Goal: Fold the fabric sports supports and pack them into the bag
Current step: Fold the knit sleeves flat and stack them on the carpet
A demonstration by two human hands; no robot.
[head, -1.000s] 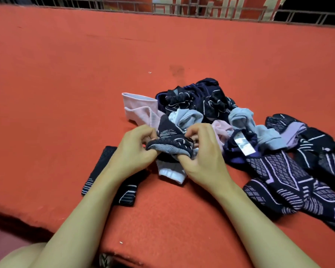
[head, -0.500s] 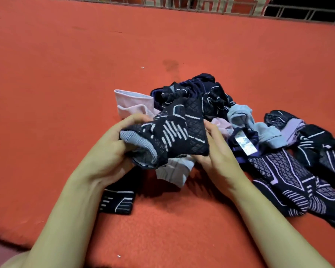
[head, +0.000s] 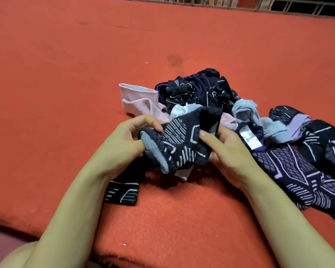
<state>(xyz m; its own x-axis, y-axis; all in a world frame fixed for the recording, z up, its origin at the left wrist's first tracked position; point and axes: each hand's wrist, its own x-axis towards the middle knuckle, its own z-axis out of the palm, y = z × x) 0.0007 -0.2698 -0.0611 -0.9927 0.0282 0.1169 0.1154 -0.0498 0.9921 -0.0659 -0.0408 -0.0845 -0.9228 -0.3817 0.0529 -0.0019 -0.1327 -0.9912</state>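
Here, both hands, left hand [head: 122, 144] and right hand [head: 226, 153], grip a dark support [head: 180, 144] over the orange blanket [head: 85, 74] (railing [head: 240, 2] behind).

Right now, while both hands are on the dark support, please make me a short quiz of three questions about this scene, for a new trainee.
1. True or false: the left hand and the right hand both grip the dark patterned support.
2. Which lies at the far left edge of the pile? A) pink support B) white tag C) light blue support
3. What dark piece lies flat on the red cloth under the left forearm?

Key
1. True.
2. A, the pink support. The white tag and the light blue support lie further right.
3. A flat dark support with white lines.
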